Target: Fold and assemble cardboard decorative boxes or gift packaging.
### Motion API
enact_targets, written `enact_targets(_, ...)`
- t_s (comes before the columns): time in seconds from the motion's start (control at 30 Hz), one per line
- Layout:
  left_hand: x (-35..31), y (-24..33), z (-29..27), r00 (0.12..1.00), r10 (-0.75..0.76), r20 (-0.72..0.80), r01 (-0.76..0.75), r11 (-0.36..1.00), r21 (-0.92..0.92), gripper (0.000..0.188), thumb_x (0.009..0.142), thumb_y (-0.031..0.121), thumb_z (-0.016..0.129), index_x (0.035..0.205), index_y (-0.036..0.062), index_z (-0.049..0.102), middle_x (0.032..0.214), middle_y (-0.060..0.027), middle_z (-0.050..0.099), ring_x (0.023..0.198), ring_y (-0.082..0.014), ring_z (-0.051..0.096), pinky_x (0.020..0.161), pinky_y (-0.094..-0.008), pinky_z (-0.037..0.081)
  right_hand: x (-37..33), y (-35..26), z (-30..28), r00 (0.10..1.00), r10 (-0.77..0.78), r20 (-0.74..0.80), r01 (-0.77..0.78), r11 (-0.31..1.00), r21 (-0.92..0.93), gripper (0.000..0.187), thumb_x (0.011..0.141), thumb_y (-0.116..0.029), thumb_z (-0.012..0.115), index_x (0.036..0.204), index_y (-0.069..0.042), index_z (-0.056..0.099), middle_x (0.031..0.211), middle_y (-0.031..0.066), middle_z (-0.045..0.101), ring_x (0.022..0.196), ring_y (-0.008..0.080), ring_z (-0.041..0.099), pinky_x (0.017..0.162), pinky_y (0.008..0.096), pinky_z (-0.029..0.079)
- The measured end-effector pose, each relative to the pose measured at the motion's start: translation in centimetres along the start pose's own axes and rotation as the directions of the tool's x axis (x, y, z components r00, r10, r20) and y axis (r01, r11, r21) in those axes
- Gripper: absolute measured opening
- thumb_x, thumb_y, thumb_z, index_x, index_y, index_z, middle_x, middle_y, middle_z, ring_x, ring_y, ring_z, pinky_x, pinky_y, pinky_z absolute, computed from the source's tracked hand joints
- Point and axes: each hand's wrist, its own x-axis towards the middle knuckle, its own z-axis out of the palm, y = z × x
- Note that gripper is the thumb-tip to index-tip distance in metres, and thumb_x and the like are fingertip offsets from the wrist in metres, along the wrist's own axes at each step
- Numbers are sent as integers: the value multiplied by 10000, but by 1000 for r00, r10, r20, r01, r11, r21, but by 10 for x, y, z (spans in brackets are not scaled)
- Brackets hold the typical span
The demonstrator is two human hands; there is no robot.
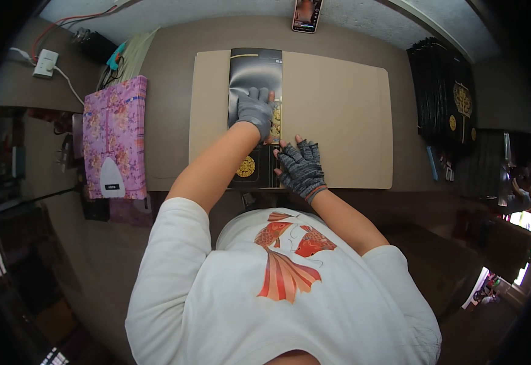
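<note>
A glossy black paper piece with gold print (pixel 256 66) lies lengthwise over a tan cardboard sheet (pixel 341 118) on the table. My left hand (pixel 255 112), in a grey glove, rests flat on the middle of the black piece with its fingers stretched away from me. Closer to me, my right hand (pixel 302 166) wears a dark knitted glove with bare fingertips. Its fingers are spread, and their tips meet the right edge of the black piece. The gloved palms cover part of the gold print.
A stack of black printed pieces (pixel 442 91) stands at the right. On the left lie a purple flowered fabric item (pixel 116 131), a teal-handled tool (pixel 116 56) and a white power socket (pixel 46 63). A phone (pixel 306 15) sits at the far edge.
</note>
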Motion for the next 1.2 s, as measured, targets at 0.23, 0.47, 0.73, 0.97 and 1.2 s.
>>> enact_targets(0.23, -15, 6, 0, 995, -29, 95, 33, 999, -41, 1385, 463, 457, 921, 1532, 40, 146, 1537, -180, 266, 1417, -368, 260, 1082, -540, 308, 5, 1, -2, 1000, 21, 11, -21, 1000, 9, 498, 820, -453, 649, 1265, -232, 614, 1463, 32, 459, 1400, 379, 307, 1107, 627, 214)
enact_targets(0.47, -17, 6, -1, 987, -49, 150, 65, 992, -104, 1428, 446, 452, 930, 1544, 62, 103, 1593, -151, 166, 1467, -341, 166, 1117, -567, 234, 13, 20, -26, 996, 28, 87, -29, 999, 16, 519, 762, -391, 682, 1234, -183, 620, 1392, 87, 506, 1315, 357, 416, 1080, 577, 294)
enact_targets(0.73, -21, 2, -1, 988, -28, 153, 54, 985, -166, 1456, 431, 438, 935, 1549, 76, 75, 1607, -153, 122, 1486, -340, 113, 1148, -560, 196, -29, 188, -78, 606, 795, -15, -795, 605, -48, 836, 801, -439, 663, 1452, -6, 368, 1454, 202, 437, 1374, 333, 379, 1159, 426, 269)
enact_targets(0.97, -20, 9, -8, 983, -56, 172, 86, 981, -171, 1439, 450, 409, 938, 1550, 90, 68, 1616, -130, 101, 1492, -322, 96, 1152, -582, 171, -48, 247, -54, 525, 844, 110, -823, 471, 317, 689, 803, -295, 695, 1376, 8, 462, 1132, 169, 641, 1035, 290, 610, 962, 354, 446)
enact_targets(1.2, -27, 6, -5, 986, -62, 155, 92, 977, -191, 1372, 512, 420, 921, 1554, 137, 75, 1626, -78, 86, 1499, -284, 81, 1125, -672, 112, -49, 262, -98, 569, 775, 275, -692, 269, 670, 583, 826, -166, 710, 1356, -20, 516, 1008, 51, 633, 910, 138, 567, 822, 266, 468)
